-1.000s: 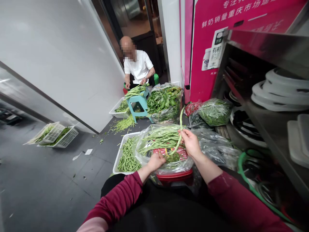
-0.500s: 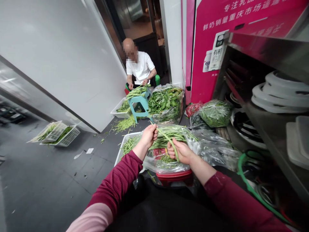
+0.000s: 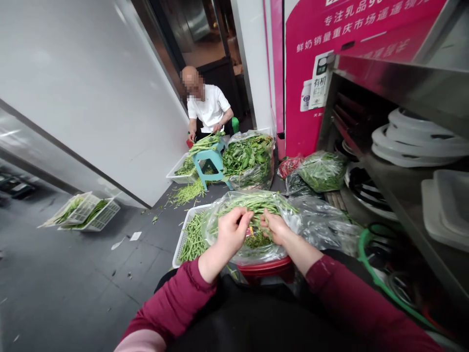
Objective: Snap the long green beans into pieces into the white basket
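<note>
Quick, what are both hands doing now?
Left hand: curled closed; whether it holds a bean is hidden.
Right hand: fingers bent over the green beans; grip can't be told.

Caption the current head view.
Left hand and right hand over long green beans in a clear bag, beside a white bean basket.

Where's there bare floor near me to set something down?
Widest: the grey floor between the tilted white baskets and your left sleeve, with only small scraps. A smaller patch lies between the paper scrap and the basket of cut beans. It's crowded around the open plastic bag, blue stool and bag of leafy greens.
</note>
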Demonstrator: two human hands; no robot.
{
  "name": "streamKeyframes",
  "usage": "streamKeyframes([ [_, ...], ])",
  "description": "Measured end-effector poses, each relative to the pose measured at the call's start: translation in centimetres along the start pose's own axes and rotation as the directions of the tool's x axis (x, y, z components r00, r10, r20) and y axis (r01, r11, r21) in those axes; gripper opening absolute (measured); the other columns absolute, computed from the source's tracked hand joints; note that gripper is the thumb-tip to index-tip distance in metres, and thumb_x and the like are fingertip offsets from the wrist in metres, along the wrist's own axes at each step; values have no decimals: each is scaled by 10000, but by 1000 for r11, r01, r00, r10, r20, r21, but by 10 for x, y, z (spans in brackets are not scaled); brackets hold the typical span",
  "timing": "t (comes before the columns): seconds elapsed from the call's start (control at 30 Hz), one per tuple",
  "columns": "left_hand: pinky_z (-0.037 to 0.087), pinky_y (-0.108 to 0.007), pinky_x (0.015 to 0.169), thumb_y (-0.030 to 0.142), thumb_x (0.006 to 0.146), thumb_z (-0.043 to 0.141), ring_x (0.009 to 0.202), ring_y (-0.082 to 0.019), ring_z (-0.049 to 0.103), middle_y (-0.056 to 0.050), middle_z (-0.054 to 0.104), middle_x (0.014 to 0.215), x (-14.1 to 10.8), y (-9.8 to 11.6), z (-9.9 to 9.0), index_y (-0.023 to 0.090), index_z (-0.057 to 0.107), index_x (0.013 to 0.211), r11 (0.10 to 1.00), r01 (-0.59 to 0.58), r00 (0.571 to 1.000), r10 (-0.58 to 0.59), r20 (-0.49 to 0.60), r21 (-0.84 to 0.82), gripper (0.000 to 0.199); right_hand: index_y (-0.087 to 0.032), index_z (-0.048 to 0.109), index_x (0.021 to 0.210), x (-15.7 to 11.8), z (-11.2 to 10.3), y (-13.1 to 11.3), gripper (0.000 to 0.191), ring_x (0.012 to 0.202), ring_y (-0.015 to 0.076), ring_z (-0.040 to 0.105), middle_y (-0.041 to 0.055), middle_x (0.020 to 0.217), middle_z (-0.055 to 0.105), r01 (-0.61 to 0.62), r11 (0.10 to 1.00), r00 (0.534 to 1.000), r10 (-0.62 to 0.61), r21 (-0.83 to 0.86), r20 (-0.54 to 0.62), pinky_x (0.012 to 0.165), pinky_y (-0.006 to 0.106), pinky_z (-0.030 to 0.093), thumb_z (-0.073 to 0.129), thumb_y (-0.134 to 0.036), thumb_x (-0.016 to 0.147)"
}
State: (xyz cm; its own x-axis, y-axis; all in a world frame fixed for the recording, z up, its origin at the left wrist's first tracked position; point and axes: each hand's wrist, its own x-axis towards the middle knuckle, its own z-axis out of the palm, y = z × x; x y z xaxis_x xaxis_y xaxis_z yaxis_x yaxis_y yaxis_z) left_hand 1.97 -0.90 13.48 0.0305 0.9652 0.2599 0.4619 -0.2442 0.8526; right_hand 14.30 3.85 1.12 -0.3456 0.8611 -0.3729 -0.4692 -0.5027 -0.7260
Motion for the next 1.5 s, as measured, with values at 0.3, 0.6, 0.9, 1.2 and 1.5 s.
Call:
streamKeyframes([
  [0.3,113,-151,341,477,648,644,319,-5,193,110,332,453,29,-64,13,166,470,762,747,449,893,-371,254,-490,373,-167,476,730,-29,4,-7,355,336,27,186,-96,466,263,-212,977,863,185,4,470,313,141,105,497,-513,805],
  [0.6,333,-171,442,398,728,575,445,-55,437,46,482,501,3,-30,13,160,484,649,997,40,993,-32,116,-65,267,-190,345,607,-6,3,4,387,302,21,176,-96,421,266,-109,993,987,115,54,-116,301,144,101,428,-475,855],
  [0.9,343,-189,468,382,780,495,447,-67,434,49,487,519,0,-56,8,169,433,666,996,60,895,-80,438,59,249,-167,475,743,-27,0,-7,329,342,32,333,-26,552,493,-392,920,819,361,-25,446,309,134,195,556,-484,775],
  [1.2,375,-206,558,350,870,356,600,-111,534,-25,578,650,-11,-151,18,145,569,733,643,177,914,-389,118,745,326,-173,502,770,-20,-5,2,201,370,58,413,-47,507,496,26,994,998,-20,107,-61,324,149,333,673,-258,707],
  [1.5,384,-272,849,203,848,418,1020,-162,482,-64,553,1054,18,-190,26,208,546,1045,524,-248,884,-221,412,815,235,-187,468,653,-4,-28,-19,284,338,35,335,-98,457,385,140,962,969,-85,235,-233,352,187,402,745,-240,620],
])
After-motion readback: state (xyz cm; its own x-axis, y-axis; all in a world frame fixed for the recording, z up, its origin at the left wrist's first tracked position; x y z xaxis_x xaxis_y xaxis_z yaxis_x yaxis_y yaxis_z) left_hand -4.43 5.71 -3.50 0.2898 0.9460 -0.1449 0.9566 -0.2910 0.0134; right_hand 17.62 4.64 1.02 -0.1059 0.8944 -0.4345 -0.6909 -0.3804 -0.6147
